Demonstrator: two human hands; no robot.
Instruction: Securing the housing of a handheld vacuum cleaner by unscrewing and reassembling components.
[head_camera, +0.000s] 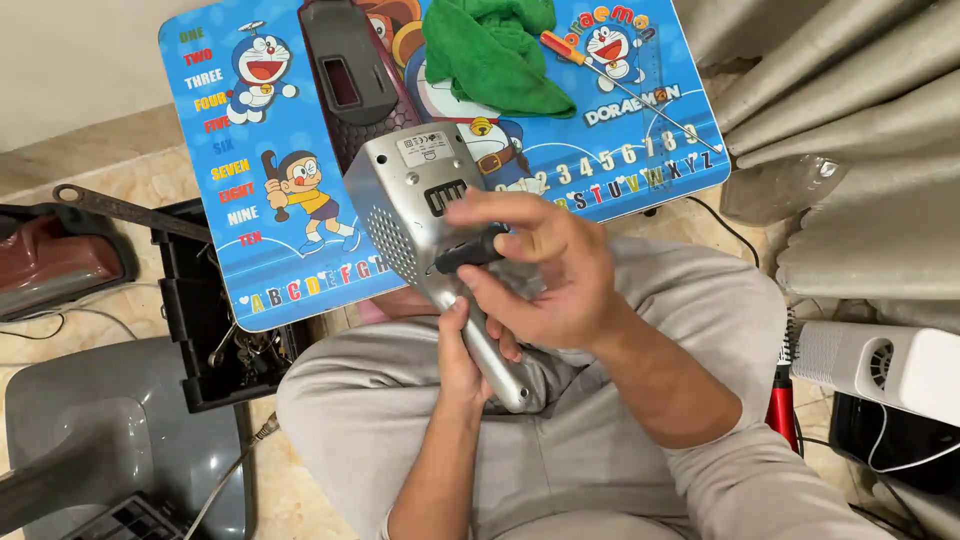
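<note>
A silver appliance body with vent holes and a tapered handle is held upright over my lap. My left hand grips its handle from below. My right hand pinches a short black part against the side of the silver body, just under a dark slotted opening. A dark maroon cover piece lies on the blue cartoon-printed lap table behind it.
A green cloth and an orange-handled screwdriver lie on the table. A black toolbox with metal tools stands on the floor at left, beside a grey object. Curtains and a white device are at right.
</note>
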